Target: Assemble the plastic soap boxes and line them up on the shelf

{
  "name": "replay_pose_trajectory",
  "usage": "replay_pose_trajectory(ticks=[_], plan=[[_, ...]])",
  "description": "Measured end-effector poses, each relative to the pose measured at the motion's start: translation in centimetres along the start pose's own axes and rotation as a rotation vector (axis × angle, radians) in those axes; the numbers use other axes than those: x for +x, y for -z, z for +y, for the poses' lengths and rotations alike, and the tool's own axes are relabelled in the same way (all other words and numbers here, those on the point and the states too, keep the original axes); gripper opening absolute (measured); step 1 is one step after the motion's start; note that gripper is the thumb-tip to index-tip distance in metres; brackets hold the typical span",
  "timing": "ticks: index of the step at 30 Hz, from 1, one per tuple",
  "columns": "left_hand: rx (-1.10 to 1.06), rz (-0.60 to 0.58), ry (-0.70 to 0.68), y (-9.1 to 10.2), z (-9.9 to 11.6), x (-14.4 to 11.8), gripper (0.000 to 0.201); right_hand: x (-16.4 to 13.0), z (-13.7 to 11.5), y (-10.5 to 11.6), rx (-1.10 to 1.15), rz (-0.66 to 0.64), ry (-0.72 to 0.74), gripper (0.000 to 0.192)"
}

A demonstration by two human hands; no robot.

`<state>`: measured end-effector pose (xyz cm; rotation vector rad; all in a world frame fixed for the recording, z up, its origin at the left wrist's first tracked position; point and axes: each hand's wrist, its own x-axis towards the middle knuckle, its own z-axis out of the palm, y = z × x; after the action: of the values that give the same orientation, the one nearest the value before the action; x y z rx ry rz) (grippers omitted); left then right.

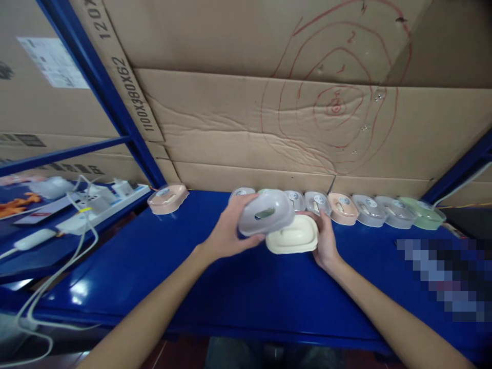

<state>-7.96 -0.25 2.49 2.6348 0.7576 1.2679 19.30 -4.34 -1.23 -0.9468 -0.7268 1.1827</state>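
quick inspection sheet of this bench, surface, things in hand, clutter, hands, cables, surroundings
surface: blue table, glossy, with light glare at the left
job's things: grey dish held tilted above a cream dish; row of dishes along the back edge, in grey, peach and green
clutter: single peach dish standing apart to the left
grippers: left hand grips the grey dish; right hand holds the cream dish
cables: white cables and a power strip at the left
surroundings: cardboard boxes with red scribbles behind; blue rack frame
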Motion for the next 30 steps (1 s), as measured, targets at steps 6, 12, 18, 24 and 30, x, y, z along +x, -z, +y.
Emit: replay_pose_trajectory(ticks=[6,12,18,24,30], plan=[[-0.148,-0.298,0.045,-2.8,2.2,-0.7,0.093,-2.0,1.2,-1.5,0.057,-0.104,-0.034,0.060],[-0.166,-0.335,0.066,-2.7,2.3,-0.8,0.091,-1.8,1.2,-0.9,-0.005,-0.095,-0.028,0.040],[-0.139,-0.329,0.091,-2.9,2.2,-0.8,0.094,-1.7,0.4,-0.9,-0.067,-0.093,-0.050,0.036],[-0.099,-0.376,0.139,-3.1,1.6,-0.8,0.097,-1.6,0.0,-1.2,-0.037,-0.074,-0.074,0.052],[-0.108,-0.399,0.127,-3.1,1.4,-0.9,0.100,-1.8,-0.2,-1.2,0.017,-0.122,-0.193,0.059]])
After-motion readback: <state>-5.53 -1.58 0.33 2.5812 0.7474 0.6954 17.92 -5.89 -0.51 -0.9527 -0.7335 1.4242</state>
